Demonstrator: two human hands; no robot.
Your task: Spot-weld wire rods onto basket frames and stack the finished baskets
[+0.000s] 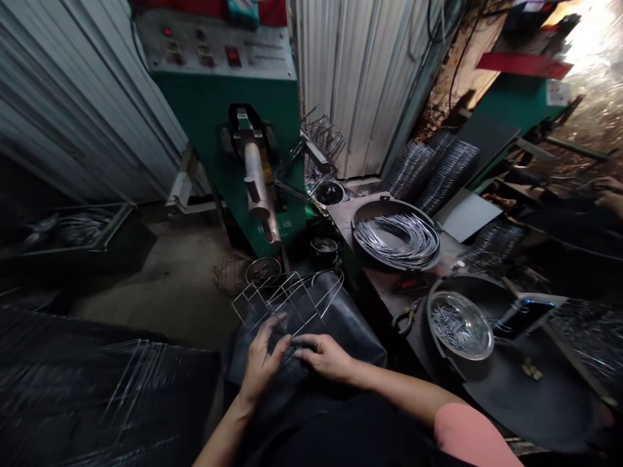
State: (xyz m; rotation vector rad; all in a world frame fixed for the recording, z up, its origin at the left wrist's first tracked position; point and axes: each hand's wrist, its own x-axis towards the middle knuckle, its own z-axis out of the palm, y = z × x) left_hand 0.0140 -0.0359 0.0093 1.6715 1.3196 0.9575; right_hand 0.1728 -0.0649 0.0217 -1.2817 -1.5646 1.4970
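Note:
Over my lap, on a dark apron (341, 311), I hold a bent wire frame (298, 285) made of zigzag and curved thin metal rods. My left hand (267, 353) has its fingers bent around the frame's near edge. Close beside it, my right hand (321, 355) pinches the near end of the same frame with thumb and forefinger. Just beyond the frame stands a green spot welding machine (277, 227), its copper-coloured electrode arm (257, 185) pointing down toward me.
At right, a bench carries a round pan of curved wires (396, 237), a glass bowl of short metal pieces (460, 324), pliers (406, 318) and a phone (528, 314). Stacked wire racks (438, 168) stand behind. Straight wires (136, 370) lie at left. Another person's hand (610, 191) shows far right.

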